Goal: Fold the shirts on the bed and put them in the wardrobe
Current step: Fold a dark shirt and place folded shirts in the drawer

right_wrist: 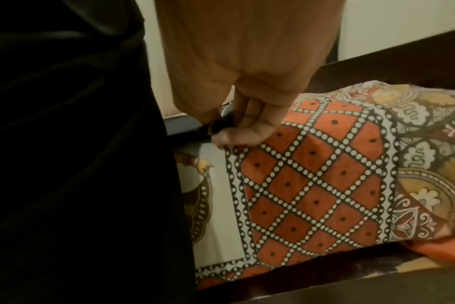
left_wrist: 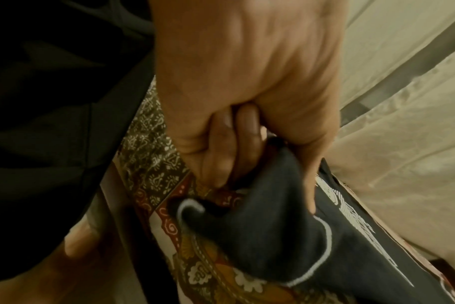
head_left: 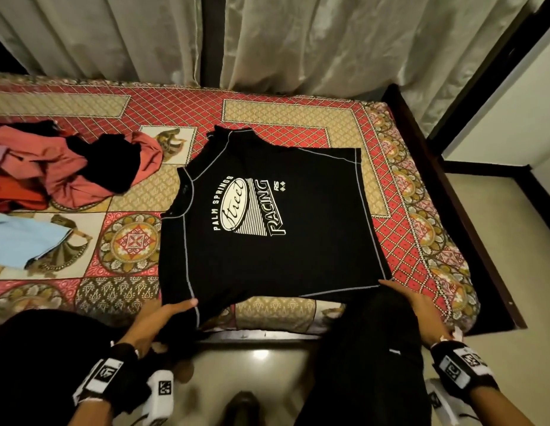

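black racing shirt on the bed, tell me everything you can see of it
The black shirt lies spread flat, print up, on the patterned bedspread, collar toward the left. It looks like soft knit with pale contrast stitching along seams and hem. The white print reads "Palm Springs Street Racing". The far sleeve looks folded in. The left hand grips the near sleeve, thumb on top; the right hand pinches the near hem corner. Part hangs over the bed's edge.

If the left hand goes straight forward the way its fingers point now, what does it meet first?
The left hand already grips the black shirt at its near edge, so it would slide onto that shirt; the printed logo looks next, though depth is unclear.
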`<state>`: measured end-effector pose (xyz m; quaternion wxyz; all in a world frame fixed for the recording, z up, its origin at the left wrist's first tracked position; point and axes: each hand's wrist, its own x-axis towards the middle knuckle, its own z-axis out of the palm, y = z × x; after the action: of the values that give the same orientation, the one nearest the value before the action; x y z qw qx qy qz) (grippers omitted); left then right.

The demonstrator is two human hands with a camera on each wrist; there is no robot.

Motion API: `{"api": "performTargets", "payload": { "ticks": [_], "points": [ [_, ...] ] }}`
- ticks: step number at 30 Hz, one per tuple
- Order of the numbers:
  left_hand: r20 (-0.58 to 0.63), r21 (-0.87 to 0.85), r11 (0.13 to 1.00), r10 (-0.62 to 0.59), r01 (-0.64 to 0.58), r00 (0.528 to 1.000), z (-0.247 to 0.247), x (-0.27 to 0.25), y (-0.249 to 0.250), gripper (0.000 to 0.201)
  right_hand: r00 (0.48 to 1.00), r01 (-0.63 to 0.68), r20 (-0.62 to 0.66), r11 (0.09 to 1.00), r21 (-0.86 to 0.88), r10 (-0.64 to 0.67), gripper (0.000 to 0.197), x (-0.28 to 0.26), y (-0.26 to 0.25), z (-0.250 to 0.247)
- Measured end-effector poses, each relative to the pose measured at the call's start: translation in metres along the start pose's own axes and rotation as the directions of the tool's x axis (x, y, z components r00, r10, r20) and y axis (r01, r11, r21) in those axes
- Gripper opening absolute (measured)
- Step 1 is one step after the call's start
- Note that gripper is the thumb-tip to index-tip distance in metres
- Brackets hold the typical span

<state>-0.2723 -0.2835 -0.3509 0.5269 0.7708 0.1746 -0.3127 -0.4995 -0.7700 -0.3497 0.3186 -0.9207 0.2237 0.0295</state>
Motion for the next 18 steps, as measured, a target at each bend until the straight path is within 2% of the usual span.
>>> {"api": "performTargets", "payload": {
  "ticks": [2, 4, 6, 8, 10, 11, 12, 13, 14, 15, 16, 17, 18],
  "points": [
    [0.036, 0.009, 0.999, -0.047, 0.047, 0.998, -0.010, 0.008, -0.013, 0.045, 1.000, 0.017, -0.023, 0.999, 0.047, -0.016, 0.053, 0.001, 0.001, -0.003],
    [0.022, -0.060, 0.991, -0.117, 0.118, 0.993, -0.022, 0.015, -0.019, 0.056, 0.999, 0.016, -0.036, 1.000, -0.024, -0.017, 0.051, 0.004, 0.003, -0.004],
    [-0.015, -0.106, 0.983, -0.149, 0.147, 0.989, -0.030, 0.019, -0.022, 0.046, 1.000, -0.003, -0.009, 0.993, -0.122, 0.002, 0.055, 0.005, 0.005, -0.006],
    [-0.080, 0.041, 0.993, -0.110, 0.114, 0.991, -0.030, 0.023, -0.028, 0.042, 0.999, -0.010, 0.048, 0.965, -0.264, 0.024, 0.060, 0.008, 0.011, -0.010],
    [-0.143, 0.347, 0.935, -0.027, 0.076, 0.989, -0.026, 0.016, -0.025, 0.052, 0.990, 0.011, 0.130, 0.901, -0.433, 0.050, 0.053, 0.017, 0.005, -0.020],
    [-0.204, 0.534, 0.841, 0.027, 0.088, 0.979, -0.023, 0.010, -0.018, 0.051, 0.986, 0.050, 0.164, 0.854, -0.518, 0.042, 0.043, 0.024, -0.004, -0.027],
    [-0.263, 0.668, 0.742, 0.164, 0.057, 0.951, -0.018, 0.011, -0.007, 0.049, 0.983, 0.111, 0.183, 0.797, -0.594, 0.000, 0.032, 0.036, -0.012, -0.035],
    [-0.270, 0.748, 0.661, 0.386, -0.060, 0.882, -0.008, 0.009, 0.009, 0.046, 0.983, 0.154, 0.179, 0.749, -0.644, -0.048, 0.028, 0.047, -0.023, -0.039],
    [-0.201, 0.795, 0.557, 0.614, -0.239, 0.763, 0.008, 0.012, 0.029, 0.045, 0.984, 0.178, 0.142, 0.714, -0.677, -0.112, 0.033, 0.065, -0.031, -0.041],
    [-0.077, 0.808, 0.420, 0.770, -0.412, 0.633, 0.026, 0.015, 0.052, 0.047, 0.981, 0.185, 0.090, 0.706, -0.684, -0.170, 0.043, 0.082, -0.042, -0.040],
    [0.092, 0.800, 0.261, 0.837, -0.541, 0.539, 0.043, 0.031, 0.071, 0.052, 0.975, 0.197, 0.059, 0.710, -0.676, -0.215, 0.054, 0.102, -0.050, -0.035],
    [0.243, 0.793, 0.144, 0.817, -0.592, 0.524, 0.059, 0.053, 0.092, 0.058, 0.967, 0.223, 0.065, 0.696, -0.682, -0.246, 0.064, 0.124, -0.059, -0.028],
    [0.347, 0.802, 0.080, 0.745, -0.592, 0.570, 0.066, 0.080, 0.104, 0.066, 0.960, 0.261, 0.110, 0.683, -0.682, -0.257, 0.071, 0.143, -0.062, -0.018]
  ]
}}
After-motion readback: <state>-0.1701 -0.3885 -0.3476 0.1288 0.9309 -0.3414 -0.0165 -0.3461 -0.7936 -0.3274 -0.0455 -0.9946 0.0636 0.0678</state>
